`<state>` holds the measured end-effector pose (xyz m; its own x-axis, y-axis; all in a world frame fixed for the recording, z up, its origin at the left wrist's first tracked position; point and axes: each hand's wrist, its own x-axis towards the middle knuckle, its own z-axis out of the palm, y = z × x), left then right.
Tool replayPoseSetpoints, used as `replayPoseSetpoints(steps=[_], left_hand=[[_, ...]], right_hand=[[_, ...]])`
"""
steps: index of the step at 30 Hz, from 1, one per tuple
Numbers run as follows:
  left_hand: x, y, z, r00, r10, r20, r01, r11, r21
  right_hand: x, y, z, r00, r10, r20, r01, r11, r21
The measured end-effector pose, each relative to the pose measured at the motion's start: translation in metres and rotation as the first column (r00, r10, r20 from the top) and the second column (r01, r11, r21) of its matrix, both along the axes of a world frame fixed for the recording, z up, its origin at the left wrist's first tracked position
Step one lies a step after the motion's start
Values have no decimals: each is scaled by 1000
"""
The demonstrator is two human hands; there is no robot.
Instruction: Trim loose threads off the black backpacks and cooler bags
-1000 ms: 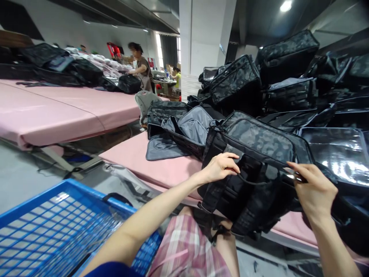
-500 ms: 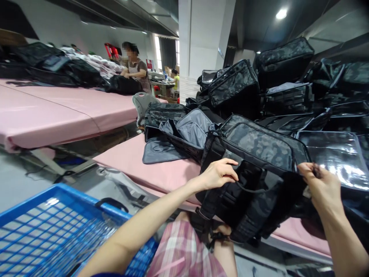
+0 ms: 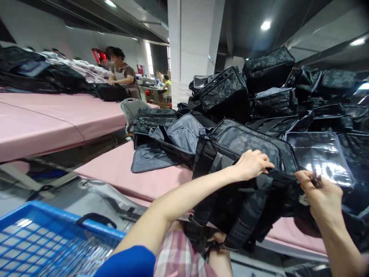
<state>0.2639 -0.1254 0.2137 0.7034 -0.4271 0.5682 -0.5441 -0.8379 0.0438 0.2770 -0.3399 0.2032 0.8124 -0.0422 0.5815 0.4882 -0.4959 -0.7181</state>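
A black and grey camouflage backpack point(image 3: 248, 140) stands in front of me at the table edge, tilted, its shoulder straps hanging toward my lap. My left hand point(image 3: 253, 164) lies over its upper edge, fingers bent and gathered on the fabric near the zip seam. At the bag's right corner my right hand point(image 3: 321, 190) is closed, thumb and forefinger pinching the edge. A small dark object point(image 3: 316, 180) shows among the right hand's curled fingers, too small to name. What the left fingertips grip is partly hidden.
Beside the backpack lies an open bag with grey lining point(image 3: 186, 132). Many camouflage bags are piled point(image 3: 225, 90) behind and to the right. A blue plastic crate point(image 3: 34, 209) holding clear-wrapped items is at lower left. A co-worker point(image 3: 122, 75) stands by the far pink table point(image 3: 95, 119).
My left hand has moved right and up along the backpack, from its strap side to the upper edge near the right hand. The right hand stays at the corner. The view has shifted slightly right.
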Motion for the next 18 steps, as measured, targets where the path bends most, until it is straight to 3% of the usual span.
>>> replayPoseSetpoints(steps=[4, 7, 11, 14, 18], left_hand=[[1, -7, 4, 996, -22, -89, 22, 1000, -1], [-2, -8, 6, 991, 27, -134, -48, 986, -158], [-2, -8, 8, 950, 38, -309, -177, 882, -437], [0, -8, 9, 939, -24, -342, -174, 825, -538], [0, -8, 9, 933, -85, -350, -159, 775, -612]], right_hand=[[-2, -15, -7, 1000, -14, -24, 11, 995, -103], [-3, -19, -14, 996, -77, 53, 88, 969, -229], [-13, -6, -23, 973, -93, 210, 176, 889, -423], [-22, 11, -27, 932, -81, 353, 240, 868, -435], [-27, 30, -29, 819, -70, 569, 378, 812, -444]])
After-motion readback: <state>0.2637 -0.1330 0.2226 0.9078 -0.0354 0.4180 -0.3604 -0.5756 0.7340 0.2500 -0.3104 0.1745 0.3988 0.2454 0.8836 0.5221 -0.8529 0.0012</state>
